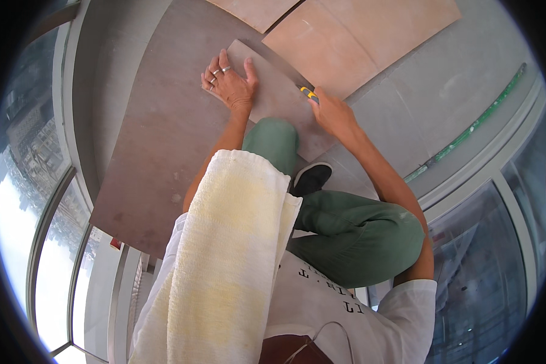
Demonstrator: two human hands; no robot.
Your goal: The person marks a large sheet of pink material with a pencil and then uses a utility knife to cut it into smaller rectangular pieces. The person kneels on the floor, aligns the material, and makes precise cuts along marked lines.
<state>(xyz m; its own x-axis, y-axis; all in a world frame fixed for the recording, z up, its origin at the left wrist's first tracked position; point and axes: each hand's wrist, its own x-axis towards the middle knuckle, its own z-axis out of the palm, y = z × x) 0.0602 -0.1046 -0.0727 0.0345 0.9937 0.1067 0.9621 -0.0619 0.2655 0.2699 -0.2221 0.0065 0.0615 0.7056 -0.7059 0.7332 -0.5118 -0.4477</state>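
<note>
My left hand (229,84), with rings on several fingers, lies with fingers spread on a narrow brownish-grey board (276,91). Under that piece is a large brown board (158,133), and my green-trousered knee (272,142) rests at the narrow piece's near side. Closed around a yellow and grey utility knife (310,94), my right hand (335,115) is at the narrow board's right edge. The knife's front end points toward that edge; whether the blade touches or cuts in cannot be made out. My fingers partly hide its handle.
Tan panels (352,45) lie on the grey floor (431,91) ahead and to the right. A long green strip (473,127) runs along the right side. Windows (36,176) line the left, glass panes (479,267) the right. A pale yellow towel (224,242) hangs in front of me.
</note>
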